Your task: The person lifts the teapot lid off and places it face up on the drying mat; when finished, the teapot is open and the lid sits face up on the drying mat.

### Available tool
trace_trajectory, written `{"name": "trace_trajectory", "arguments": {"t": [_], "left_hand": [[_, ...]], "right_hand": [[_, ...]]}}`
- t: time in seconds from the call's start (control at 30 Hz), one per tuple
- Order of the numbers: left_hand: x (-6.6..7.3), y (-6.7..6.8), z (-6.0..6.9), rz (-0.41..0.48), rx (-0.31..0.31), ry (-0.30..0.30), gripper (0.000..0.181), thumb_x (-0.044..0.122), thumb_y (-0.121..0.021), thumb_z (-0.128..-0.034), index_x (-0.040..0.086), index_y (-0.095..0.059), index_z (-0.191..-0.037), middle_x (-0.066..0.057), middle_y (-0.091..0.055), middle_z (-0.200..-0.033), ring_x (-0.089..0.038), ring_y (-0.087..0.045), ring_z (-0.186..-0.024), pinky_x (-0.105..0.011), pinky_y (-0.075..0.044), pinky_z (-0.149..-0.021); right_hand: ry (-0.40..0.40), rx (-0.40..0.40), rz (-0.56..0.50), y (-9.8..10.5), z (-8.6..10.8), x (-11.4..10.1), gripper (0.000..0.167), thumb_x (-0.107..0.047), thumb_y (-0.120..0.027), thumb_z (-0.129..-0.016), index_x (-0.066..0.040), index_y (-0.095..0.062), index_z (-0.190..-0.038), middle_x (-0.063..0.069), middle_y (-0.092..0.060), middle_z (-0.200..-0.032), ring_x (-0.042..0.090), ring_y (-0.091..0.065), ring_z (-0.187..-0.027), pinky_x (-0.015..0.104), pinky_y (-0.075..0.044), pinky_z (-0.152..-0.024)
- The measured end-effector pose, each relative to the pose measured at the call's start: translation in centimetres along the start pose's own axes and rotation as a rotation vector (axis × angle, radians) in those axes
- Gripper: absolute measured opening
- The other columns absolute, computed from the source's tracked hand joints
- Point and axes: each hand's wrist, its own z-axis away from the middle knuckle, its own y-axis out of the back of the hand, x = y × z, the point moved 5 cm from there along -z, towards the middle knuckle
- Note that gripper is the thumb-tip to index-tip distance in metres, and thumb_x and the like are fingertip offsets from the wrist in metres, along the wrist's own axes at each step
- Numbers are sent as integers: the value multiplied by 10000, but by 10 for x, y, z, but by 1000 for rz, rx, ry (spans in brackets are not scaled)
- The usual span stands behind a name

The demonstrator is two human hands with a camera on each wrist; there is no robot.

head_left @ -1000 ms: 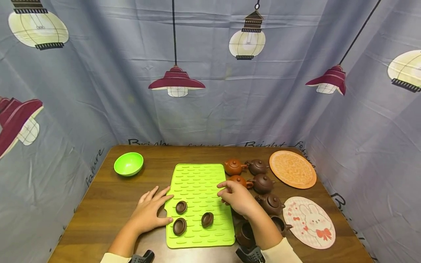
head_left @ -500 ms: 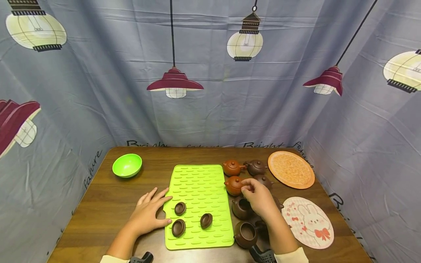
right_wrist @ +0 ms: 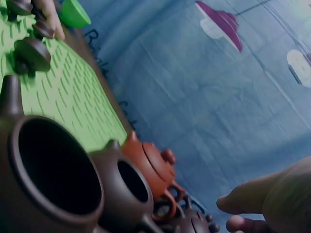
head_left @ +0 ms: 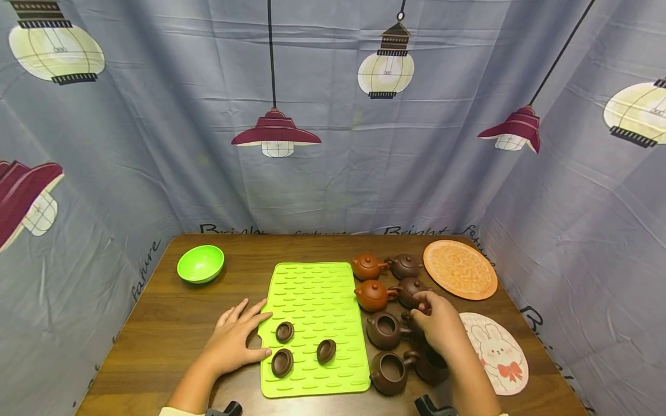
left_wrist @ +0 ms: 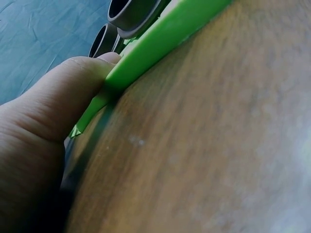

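Observation:
My left hand (head_left: 231, 338) rests with spread fingers on the left edge of the lime-green mat (head_left: 317, 294); its thumb (left_wrist: 73, 82) presses the rim. Three dark brown teapot lids lie on the mat: a small lid (head_left: 284, 331), a lower lid (head_left: 282, 363) and a tilted lid (head_left: 326, 351). My right hand (head_left: 442, 326) hovers over the dark teapots at right, thumb and forefinger apart, nothing visible between them. It partly covers a teapot beneath. Lidless teapots stand close by: one teapot (head_left: 383, 330), a nearer teapot (head_left: 389, 372) and a partly hidden teapot (head_left: 432, 367).
Two orange-brown teapots, a rear one (head_left: 367, 267) and a front one (head_left: 373, 295), stand beside lidded dark teapots (head_left: 404, 266). A green bowl (head_left: 200, 264) sits at back left. Right of the pots lie an orange round mat (head_left: 460, 270) and a rabbit-print mat (head_left: 496, 355).
My right hand has moved right, from the mat's right edge across the teapots, uncovering the lidless ones. My left hand and the lids have kept their places.

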Motion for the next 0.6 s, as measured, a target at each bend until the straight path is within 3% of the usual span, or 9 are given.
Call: {"name": "trace_trajectory", "arguments": {"t": [0.2, 0.43, 0.6], "left_hand": [[0, -1, 0, -12, 6, -3, 875, 733, -752, -797, 341, -530, -1547, 119, -287, -1723, -384, -221, -1597, -640, -108, -1242], [0, -1, 0, -13, 15, -5, 864, 715, -764, -797, 340, -538, -1541, 123, -293, -1720, -383, -227, -1595, -634, -114, -1242], [1, 0, 0, -11, 12, 0, 862, 714, -766, -797, 340, -540, -1540, 123, -295, -1718, -381, -225, -1596, -637, -114, -1243]], "right_hand": [[-27, 38, 68, 6, 0, 17, 366, -165, -707, -975, -34, -658, -1313, 94, -622, -1017, 264, -591, -917, 441, -485, -770], [-88, 8, 45, 8, 2, 30, 329, -169, -674, -992, -23, -663, -1287, 45, -614, -932, 221, -580, -822, 359, -446, -698], [-113, 2, 35, 6, 3, 36, 279, -150, -649, -991, -25, -673, -1239, 49, -651, -949, 225, -601, -847, 376, -474, -727]]}}
